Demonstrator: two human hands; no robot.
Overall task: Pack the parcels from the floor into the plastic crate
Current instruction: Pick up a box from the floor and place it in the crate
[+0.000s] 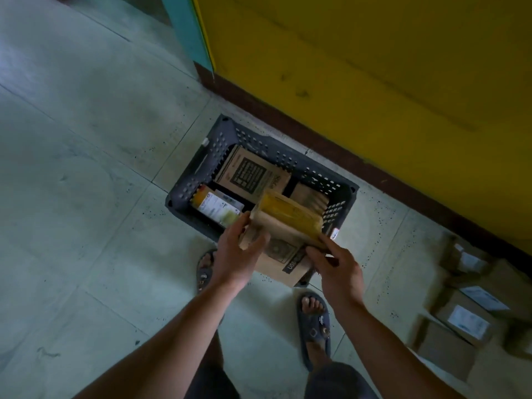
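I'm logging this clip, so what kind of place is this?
Probably an indoor parcel-packing corner: tiled floor, yellow wall, a crate holding parcels, labelled boxes on the floor, a parcel held near the crate.

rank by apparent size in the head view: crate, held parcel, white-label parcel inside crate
1. crate
2. held parcel, nearer the camera, so possibly flattered
3. white-label parcel, partly hidden
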